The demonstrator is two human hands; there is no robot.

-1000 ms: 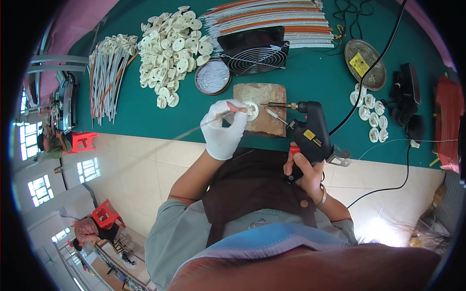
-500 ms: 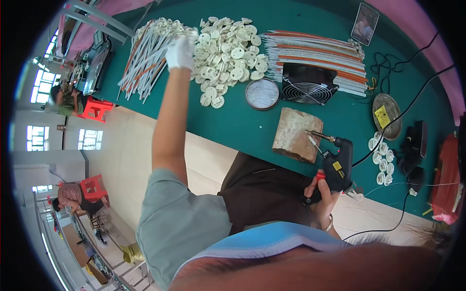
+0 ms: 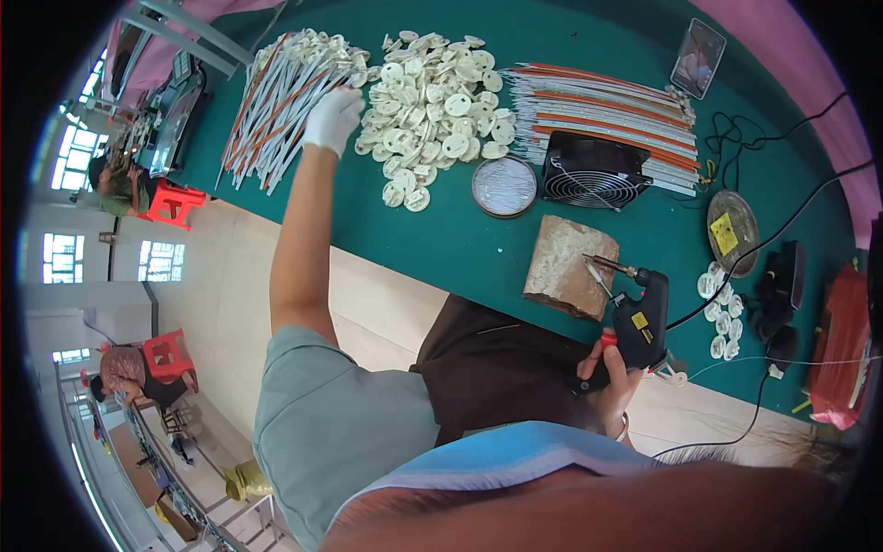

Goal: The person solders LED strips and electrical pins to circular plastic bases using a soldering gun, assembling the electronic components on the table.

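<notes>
My left hand (image 3: 333, 120), in a white glove, is at the right edge of a pile of thin white and orange strips (image 3: 276, 115). Its fingers are curled, and whatever lies between them is hidden. Just right of it spreads a heap of cream round discs (image 3: 441, 115). My right hand (image 3: 612, 382) is wrapped around the handle of a black soldering gun (image 3: 641, 317) with a red trigger. The gun's metal tip and feed tube point over a stone-like block (image 3: 568, 267) at the table's front edge.
A black fan (image 3: 596, 170) stands before a row of strips (image 3: 607, 110). Beside it is a round dish of thin white pieces (image 3: 504, 186). A metal dish (image 3: 733, 235), several white discs (image 3: 722, 313), a phone (image 3: 699, 58) and black cables (image 3: 800, 221) lie rightward. Other people sit far left.
My left hand has drawn back slightly toward me and left along the strip pile. The right hand keeps its hold on the soldering gun. The whole view has shifted a little.
</notes>
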